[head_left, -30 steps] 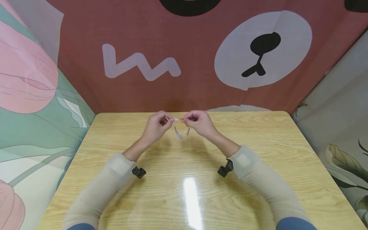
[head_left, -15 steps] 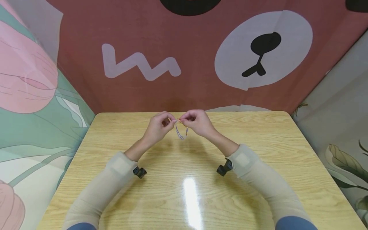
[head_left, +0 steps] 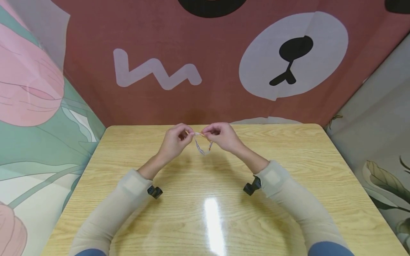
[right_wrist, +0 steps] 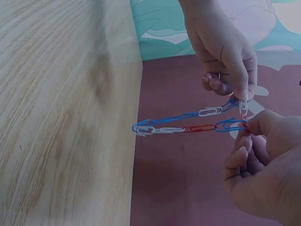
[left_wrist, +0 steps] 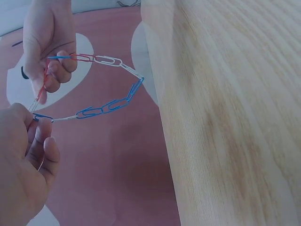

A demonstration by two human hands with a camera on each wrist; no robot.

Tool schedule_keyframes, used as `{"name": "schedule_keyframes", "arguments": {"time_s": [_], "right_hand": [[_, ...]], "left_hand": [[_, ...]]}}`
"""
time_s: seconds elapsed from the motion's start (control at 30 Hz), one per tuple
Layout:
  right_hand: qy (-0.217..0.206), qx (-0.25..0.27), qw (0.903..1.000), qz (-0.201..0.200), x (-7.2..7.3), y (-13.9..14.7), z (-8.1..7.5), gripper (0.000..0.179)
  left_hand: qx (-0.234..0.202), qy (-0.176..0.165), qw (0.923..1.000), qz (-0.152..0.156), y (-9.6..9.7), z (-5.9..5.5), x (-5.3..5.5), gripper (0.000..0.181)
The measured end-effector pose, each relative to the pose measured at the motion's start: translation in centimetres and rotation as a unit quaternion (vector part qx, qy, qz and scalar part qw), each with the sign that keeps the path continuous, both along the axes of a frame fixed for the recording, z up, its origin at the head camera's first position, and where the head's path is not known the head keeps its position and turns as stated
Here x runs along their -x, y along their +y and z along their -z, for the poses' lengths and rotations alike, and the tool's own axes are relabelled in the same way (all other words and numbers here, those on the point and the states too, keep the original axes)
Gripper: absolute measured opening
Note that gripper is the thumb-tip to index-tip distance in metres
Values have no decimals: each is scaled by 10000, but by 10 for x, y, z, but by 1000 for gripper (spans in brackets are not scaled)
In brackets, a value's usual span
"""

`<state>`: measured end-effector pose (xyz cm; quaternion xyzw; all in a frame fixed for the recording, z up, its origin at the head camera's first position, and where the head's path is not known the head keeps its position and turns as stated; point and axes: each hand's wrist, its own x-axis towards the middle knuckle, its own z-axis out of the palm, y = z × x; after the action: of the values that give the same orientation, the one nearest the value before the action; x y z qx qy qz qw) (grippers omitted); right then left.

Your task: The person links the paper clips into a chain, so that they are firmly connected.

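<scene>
A chain of red, white and blue paper clips (head_left: 199, 148) hangs in a loop between my two hands, above the table. My left hand (head_left: 174, 141) pinches the chain at a white clip (right_wrist: 243, 107) between thumb and forefinger, with a blue clip beside it. My right hand (head_left: 225, 137) pinches it at a red clip (left_wrist: 45, 77), next to a blue one. A short span stretches from fingertip to fingertip, and the longer part sags below. By the left hand's curled fingers a thin bit of wire (right_wrist: 218, 76) pokes out.
The wood-grain table (head_left: 179, 213) spreads under both forearms, with a bright light reflection near its front. A reddish-brown cloth with a bear print (head_left: 217, 99) hangs at the table's far edge. Printed curtains flank both sides. Small black cameras (head_left: 155, 192) sit on the wrists.
My hands came closer together about half a second ago, then drew slightly apart again. The span of clips between the fingertips now looks stretched. Both hands keep their pinch.
</scene>
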<state>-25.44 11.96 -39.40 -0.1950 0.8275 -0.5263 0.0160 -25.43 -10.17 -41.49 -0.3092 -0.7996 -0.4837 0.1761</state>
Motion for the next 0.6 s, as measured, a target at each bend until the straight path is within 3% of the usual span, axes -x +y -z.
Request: {"name": "schedule_keyframes", "arguments": {"time_s": [0.3,0.6], "right_hand": [[-50,-291,9992,-273,-1,4,-2,16],[30,-396,9986,-351,-2,6,1,15]], "left_hand": [[77,-202,9998,20,0,-2,-1,4],[-162,-1043,9926,604,5,-4,-5,2]]}}
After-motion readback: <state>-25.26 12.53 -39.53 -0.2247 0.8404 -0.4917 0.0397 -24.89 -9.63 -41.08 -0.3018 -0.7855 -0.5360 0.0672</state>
